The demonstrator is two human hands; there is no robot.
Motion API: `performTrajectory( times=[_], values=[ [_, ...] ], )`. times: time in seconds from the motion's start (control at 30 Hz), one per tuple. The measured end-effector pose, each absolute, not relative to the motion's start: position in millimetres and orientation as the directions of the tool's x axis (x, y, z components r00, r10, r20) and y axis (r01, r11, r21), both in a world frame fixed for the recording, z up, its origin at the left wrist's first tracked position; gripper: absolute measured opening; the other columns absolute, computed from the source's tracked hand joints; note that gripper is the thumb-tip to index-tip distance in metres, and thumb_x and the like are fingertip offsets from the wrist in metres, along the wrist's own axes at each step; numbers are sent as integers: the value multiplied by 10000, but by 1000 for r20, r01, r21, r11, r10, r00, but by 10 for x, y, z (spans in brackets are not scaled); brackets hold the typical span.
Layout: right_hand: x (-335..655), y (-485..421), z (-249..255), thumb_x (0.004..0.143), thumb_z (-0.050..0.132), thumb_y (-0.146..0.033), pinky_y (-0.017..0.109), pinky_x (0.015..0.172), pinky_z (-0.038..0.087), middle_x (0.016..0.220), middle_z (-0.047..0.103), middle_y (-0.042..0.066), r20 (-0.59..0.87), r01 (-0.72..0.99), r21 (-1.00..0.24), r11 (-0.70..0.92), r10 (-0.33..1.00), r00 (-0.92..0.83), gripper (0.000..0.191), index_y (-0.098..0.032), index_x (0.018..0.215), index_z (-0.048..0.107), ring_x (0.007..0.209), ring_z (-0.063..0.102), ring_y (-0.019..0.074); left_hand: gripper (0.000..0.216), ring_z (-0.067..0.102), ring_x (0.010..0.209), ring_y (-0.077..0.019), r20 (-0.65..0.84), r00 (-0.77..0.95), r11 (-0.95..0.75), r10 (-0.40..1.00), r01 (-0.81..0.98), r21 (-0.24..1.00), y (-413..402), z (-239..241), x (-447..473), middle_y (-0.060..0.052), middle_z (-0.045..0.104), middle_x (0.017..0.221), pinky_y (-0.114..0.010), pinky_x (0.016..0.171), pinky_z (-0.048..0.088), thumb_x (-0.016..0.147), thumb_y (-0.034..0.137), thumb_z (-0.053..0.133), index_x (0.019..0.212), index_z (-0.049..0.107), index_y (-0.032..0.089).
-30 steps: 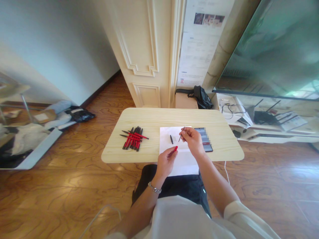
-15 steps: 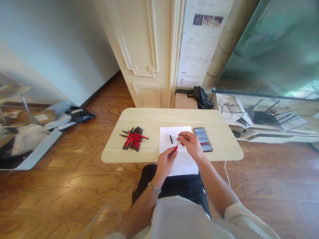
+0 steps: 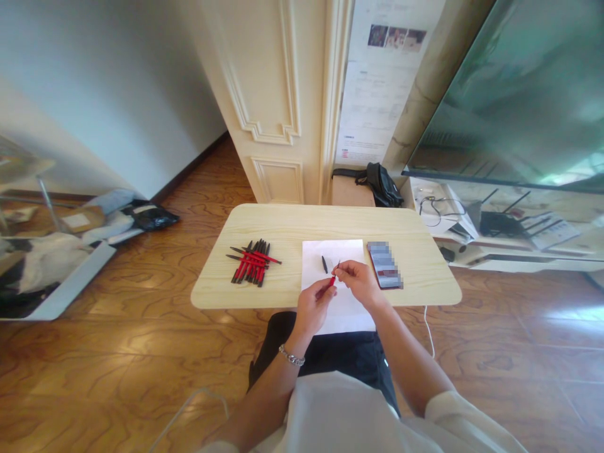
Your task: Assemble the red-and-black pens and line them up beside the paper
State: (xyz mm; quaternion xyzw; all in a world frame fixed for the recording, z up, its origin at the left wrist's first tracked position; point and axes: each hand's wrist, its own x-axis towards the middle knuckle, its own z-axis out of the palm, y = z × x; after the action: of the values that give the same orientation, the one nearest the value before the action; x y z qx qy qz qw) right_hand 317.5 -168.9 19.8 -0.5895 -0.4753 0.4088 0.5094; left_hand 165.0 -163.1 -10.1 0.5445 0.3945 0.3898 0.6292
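My left hand [image 3: 315, 307] is closed around a red pen barrel [image 3: 333, 280], whose upper end points away from me. Pinched in my right hand [image 3: 357, 279] is a thin dark pen refill [image 3: 338, 264], its lower part at the mouth of the barrel. Both hands are over a white sheet of paper [image 3: 346, 318]. A short black pen part [image 3: 324, 264] lies on the paper, just beyond my left hand. To the left, a pile of red and black pens [image 3: 255, 263] rests on the table, some crossed over others.
A phone [image 3: 384, 264] lies right of the paper on the pale wooden table [image 3: 283, 220]. The paper overhangs the near edge. A black bag [image 3: 380, 184] sits behind the table, and a white cable [image 3: 429, 330] hangs at its right.
My right hand has come down toward my left hand, and less of the refill shows above the red barrel. My left hand has hardly moved.
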Motion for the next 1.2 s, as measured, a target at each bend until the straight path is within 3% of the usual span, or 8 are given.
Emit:
performTrajectory(
  times=[0.2,0.3,0.47,0.67,0.77,0.9,1.03,1.2],
  values=[
    [3285,-1605,106,759,644,-436,250,595,410,767,659,15,-13,190,-981,-27,997,70,275,-180,852,686,651,538,128,396,671,759,-176,-79,384,126,920,-98,987,-1636,-184,1640,-85,709,876,-302,714,534,797,418,641,1073,649,135],
    [3360,-1453,33,786,619,-396,276,668,432,848,685,39,-43,343,-934,-96,987,158,269,-183,935,690,704,574,146,402,667,731,-168,-90,368,142,925,-118,983,-1628,-212,1624,-76,696,839,-289,684,529,792,422,647,1066,639,128],
    [3274,-1223,-56,819,584,-372,297,761,414,912,684,80,-78,721,-629,-290,947,313,216,-196,878,693,848,608,191,400,669,748,-172,-93,369,155,925,-144,977,-1620,-196,1593,-72,692,831,-289,698,532,790,435,648,1046,636,128],
    [3119,-1153,-84,872,501,-323,345,766,412,1027,637,154,-77,842,-409,-351,933,352,230,-174,916,671,947,593,256,420,677,761,-188,-106,346,161,932,-133,978,-1604,-186,1561,-77,696,829,-313,712,546,784,440,653,1063,634,128],
    [3191,-1156,-88,851,516,-292,331,748,411,922,658,120,-60,744,-589,-315,935,348,195,-169,876,666,875,593,226,406,674,771,-178,-101,349,159,932,-140,977,-1598,-173,1550,-79,696,860,-327,754,550,786,424,655,1065,639,129],
    [3299,-1233,10,801,555,-349,259,617,406,792,638,32,-89,265,-948,-176,947,310,253,-169,939,667,693,547,143,399,669,771,-170,-91,349,144,933,-130,981,-1607,-157,1569,-81,702,887,-335,779,552,774,417,667,1052,653,131],
    [3288,-1371,233,737,640,-425,206,532,357,788,610,11,-126,-136,-986,-97,966,227,320,-180,941,667,641,501,96,383,671,783,-175,-66,371,109,926,-95,989,-1626,-156,1622,-83,705,917,-325,762,551,789,409,650,1067,654,145],
    [3219,-1467,430,678,715,-437,200,516,342,844,636,32,-134,-289,-956,-59,960,247,325,-185,871,648,647,495,89,353,678,793,-183,-37,380,48,924,-18,999,-1640,-168,1653,-79,710,933,-324,748,545,816,398,615,1084,650,170]
  ],
)
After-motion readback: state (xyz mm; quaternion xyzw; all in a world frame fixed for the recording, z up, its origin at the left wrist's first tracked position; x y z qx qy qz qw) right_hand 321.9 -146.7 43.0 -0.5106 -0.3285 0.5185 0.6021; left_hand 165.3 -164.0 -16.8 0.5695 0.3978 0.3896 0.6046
